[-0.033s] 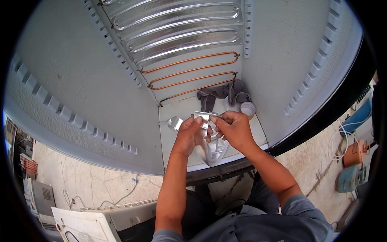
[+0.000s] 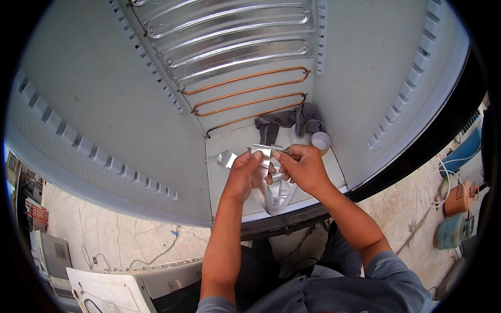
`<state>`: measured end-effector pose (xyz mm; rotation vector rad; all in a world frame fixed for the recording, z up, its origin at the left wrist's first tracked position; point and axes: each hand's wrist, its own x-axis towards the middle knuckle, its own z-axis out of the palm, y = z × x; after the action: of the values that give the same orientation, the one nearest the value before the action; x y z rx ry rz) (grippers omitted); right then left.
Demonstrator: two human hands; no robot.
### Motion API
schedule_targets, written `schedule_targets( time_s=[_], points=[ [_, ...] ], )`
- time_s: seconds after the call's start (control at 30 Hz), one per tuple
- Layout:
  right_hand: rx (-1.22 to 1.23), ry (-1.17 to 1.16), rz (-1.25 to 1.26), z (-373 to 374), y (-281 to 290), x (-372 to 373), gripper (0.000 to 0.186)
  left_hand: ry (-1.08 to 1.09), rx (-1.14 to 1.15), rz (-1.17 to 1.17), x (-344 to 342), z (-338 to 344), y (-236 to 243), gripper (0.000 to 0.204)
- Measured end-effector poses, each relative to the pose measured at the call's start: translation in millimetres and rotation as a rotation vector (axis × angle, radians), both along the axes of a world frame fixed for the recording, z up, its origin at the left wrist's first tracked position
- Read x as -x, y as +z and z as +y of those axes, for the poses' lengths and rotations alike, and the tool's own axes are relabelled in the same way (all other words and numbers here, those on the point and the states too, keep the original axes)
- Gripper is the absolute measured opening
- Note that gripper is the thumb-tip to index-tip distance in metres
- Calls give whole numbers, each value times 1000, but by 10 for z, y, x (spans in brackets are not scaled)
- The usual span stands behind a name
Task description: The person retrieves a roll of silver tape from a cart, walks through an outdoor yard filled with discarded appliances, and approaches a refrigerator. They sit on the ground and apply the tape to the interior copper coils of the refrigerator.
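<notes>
A strip of silver foil tape (image 2: 281,198) is stretched between my two hands above the cabinet floor. My left hand (image 2: 244,176) pinches its upper end, thumb lying on the shiny face. Close beside it, the fingertips of my right hand (image 2: 307,168) grip the edge of the same end; finer detail there is too small to make out. Below my fingers the strip droops in a loop, and another silver piece (image 2: 226,158) shows left of my left hand. On the back wall, bare copper tubing (image 2: 250,99) runs in bends beneath tubing covered with silver foil (image 2: 235,47).
A dark grey cloth (image 2: 308,121) lies in the far right corner, with a container with a white ribbed top (image 2: 320,140) before it. Notched side walls (image 2: 99,154) enclose my hands. Outside stand a white panel (image 2: 112,289), an orange tank (image 2: 458,199) and a blue-green tank (image 2: 450,232).
</notes>
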<state>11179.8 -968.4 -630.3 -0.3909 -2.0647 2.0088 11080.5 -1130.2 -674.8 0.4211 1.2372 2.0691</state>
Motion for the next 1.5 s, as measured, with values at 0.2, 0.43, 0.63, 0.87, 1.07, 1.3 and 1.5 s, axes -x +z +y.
schedule_targets(
  time_s=[0.2, 0.43, 0.63, 0.87, 1.07, 1.3, 1.5],
  points=[
    [-45, 85, -5, 63, -4, 28, 35, -73, 53, 17, 9, -12, -2, 32],
    [24, 14, 0, 15, -122, 89, 35, -59, 116, 1, -29, 13, 17, 34],
    [258, -42, -11, 86, -253, 58, 32, -72, 184, 88, 9, -28, -10, 32],
    [198, -282, 80, 497, -298, 28, 37, -81, 301, 160, -41, -246, 17, 29],
    [163, -160, -210, 525, -1084, 164, 38, -89, 244, 291, 13, -142, 25, 26],
    [-479, -133, 33, 14, -898, 65, 46, 145, 77, -5, 77, -109, -1, 29],
    [-542, 196, 83, -315, -1043, -74, 46, 371, -303, -197, 374, -184, -80, 31]
  ],
)
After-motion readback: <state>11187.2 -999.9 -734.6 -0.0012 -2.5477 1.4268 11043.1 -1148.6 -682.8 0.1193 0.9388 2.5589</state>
